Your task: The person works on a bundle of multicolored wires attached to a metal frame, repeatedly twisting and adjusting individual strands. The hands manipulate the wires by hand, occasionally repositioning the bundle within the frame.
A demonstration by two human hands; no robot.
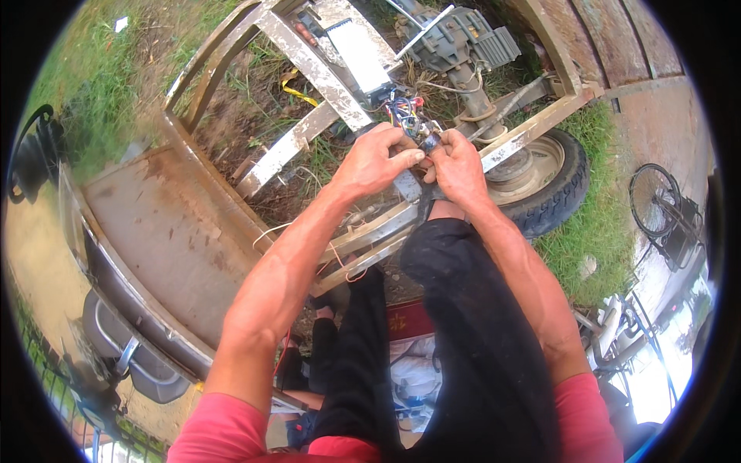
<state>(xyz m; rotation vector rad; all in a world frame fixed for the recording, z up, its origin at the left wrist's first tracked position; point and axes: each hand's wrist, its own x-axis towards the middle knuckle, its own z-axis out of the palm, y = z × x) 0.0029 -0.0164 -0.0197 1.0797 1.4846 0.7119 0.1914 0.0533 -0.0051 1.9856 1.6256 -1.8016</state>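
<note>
Both of my hands meet over a metal vehicle frame [292,58], at the end of a bundle of coloured wires [404,110]. The wires come out of a flat silver box [357,58] lying on the frame. My left hand [377,160] is closed, its thumb and fingers pinching at the wire ends. Close against it, my right hand [461,167] is closed too, with its fingertips at a small dark round piece [430,142], perhaps a tape roll. My fingers hide most of what lies between them.
Beyond the hands sits a grey finned motor housing [463,42] on an axle. A wheel with a black tyre [567,181] stands right of my right forearm. Left is a rusty metal panel [174,231]. A bicycle [656,201] is at far right; a yellow strap [297,89] lies on the ground.
</note>
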